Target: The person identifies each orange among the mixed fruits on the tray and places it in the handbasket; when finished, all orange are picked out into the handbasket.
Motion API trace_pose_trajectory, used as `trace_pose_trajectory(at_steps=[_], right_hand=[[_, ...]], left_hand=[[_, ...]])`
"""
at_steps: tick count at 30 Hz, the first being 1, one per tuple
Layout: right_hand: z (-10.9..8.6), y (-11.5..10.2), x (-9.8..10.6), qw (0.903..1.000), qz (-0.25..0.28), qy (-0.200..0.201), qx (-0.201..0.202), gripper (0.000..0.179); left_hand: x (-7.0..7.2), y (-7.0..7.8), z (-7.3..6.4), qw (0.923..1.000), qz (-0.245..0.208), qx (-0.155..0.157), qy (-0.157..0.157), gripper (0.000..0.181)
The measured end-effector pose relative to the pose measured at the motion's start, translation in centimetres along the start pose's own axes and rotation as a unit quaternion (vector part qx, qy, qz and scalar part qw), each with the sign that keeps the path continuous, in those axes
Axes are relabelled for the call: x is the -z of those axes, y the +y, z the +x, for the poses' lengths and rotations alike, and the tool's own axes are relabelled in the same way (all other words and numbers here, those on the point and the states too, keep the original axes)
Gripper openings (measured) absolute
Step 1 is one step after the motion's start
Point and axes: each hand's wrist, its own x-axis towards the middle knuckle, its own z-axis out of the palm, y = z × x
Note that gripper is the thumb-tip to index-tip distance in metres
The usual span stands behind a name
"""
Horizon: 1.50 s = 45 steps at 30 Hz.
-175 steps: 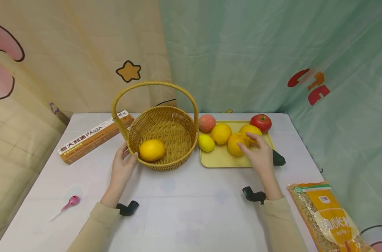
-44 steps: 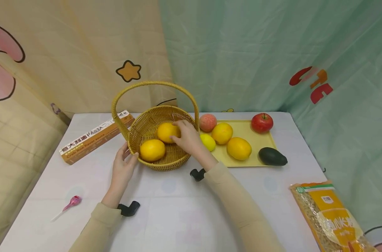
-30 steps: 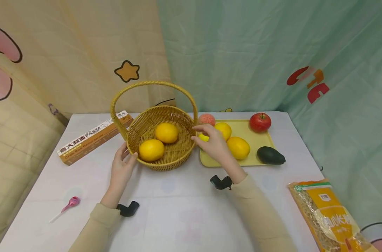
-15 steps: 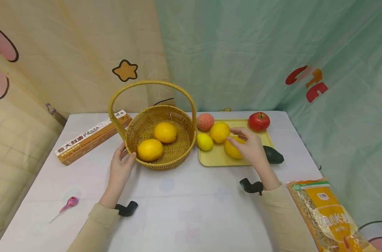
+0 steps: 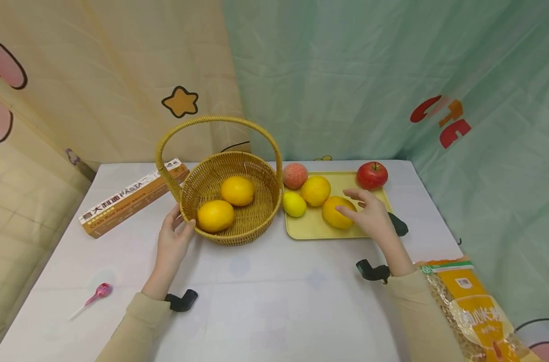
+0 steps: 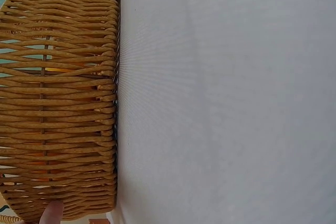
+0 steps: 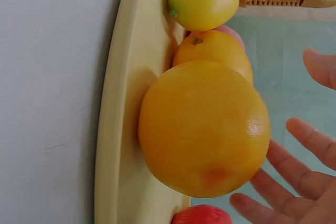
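My left hand (image 5: 173,241) grips the front left rim of a wicker basket (image 5: 256,234), thumb over the rim. One fingertip shows against the weave (image 6: 58,103) in the left wrist view. Two smooth yellow mangoes (image 5: 216,216) lie inside. My right hand (image 5: 375,216) hovers over a yellow tray (image 5: 310,232), thumb and fingers spread. Just left of it sits another plump yellow mango (image 5: 337,212), with a reddish blush in the right wrist view. An orange (image 5: 315,191), a lemon (image 5: 294,204) and a pink peach (image 5: 295,176) sit farther left, close together.
A red apple (image 5: 372,175) sits at the tray's back right corner. A dark green avocado (image 5: 398,224) is partly behind my right hand. A pasta box (image 5: 134,196) lies left of the basket, a lollipop (image 5: 103,290) nearer me, a noodle bag (image 5: 471,306) at right.
My right hand has carried one mango from the tray into the basket, let go of it, and moved back right over the tray, fingers spreading. My left hand stays on the rim.
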Motion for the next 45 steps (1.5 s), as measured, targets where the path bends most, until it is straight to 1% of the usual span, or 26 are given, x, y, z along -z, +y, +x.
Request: trace_pose_trajectory(at_steps=[3,6,12,20,23,27,32,35,38,41,45], right_hand=[[0.3,0.5,-0.3,0.9993,-0.022,-0.028,-0.013,0.067],[0.5,1.1,-0.6,0.9978,-0.039,-0.046,-0.027,0.075],[1.0,1.8,-1.4,0.9958,-0.046,-0.060,-0.053,0.079],[1.2,1.8,-1.8,0.9903,-0.084,-0.068,-0.088,0.087],[1.1,2.0,-1.8,0.9894,-0.077,-0.066,-0.104,0.088],[0.9,2.4,-1.8,0.9900,-0.047,-0.052,-0.122,0.087],[0.6,2.5,-2.0,0.9903,-0.014,-0.032,-0.135,0.088],[0.4,2.1,-2.0,0.9918,-0.003,-0.021,-0.126,0.087],[0.1,1.0,-1.8,0.9942,0.013,-0.008,-0.106,0.086],[-0.1,-0.9,-1.5,0.9960,0.044,-0.002,-0.078,0.085],[-0.2,-3.6,-1.8,0.9953,0.086,-0.006,-0.046,0.083]], left_hand=[[-0.1,-0.1,0.0,1.0000,-0.003,-0.003,-0.001,0.068],[-0.1,-0.2,0.0,1.0000,-0.005,-0.004,-0.001,0.068],[0.0,-0.1,-0.1,0.9999,-0.008,-0.009,-0.003,0.069],[0.0,-0.2,0.0,0.9999,-0.002,-0.010,-0.001,0.070],[-0.1,-0.3,0.1,1.0000,0.004,-0.009,0.001,0.069],[-0.1,-0.5,0.1,0.9999,0.004,-0.008,0.004,0.069],[-0.1,-0.5,0.1,0.9999,0.004,-0.010,0.004,0.069],[-0.1,-0.4,0.1,0.9999,0.004,-0.010,0.004,0.069],[0.0,-0.3,0.0,1.0000,0.002,-0.008,0.002,0.069],[0.0,-0.3,0.0,1.0000,0.003,-0.006,0.001,0.069],[0.0,-0.2,0.0,1.0000,0.008,-0.005,0.002,0.068]])
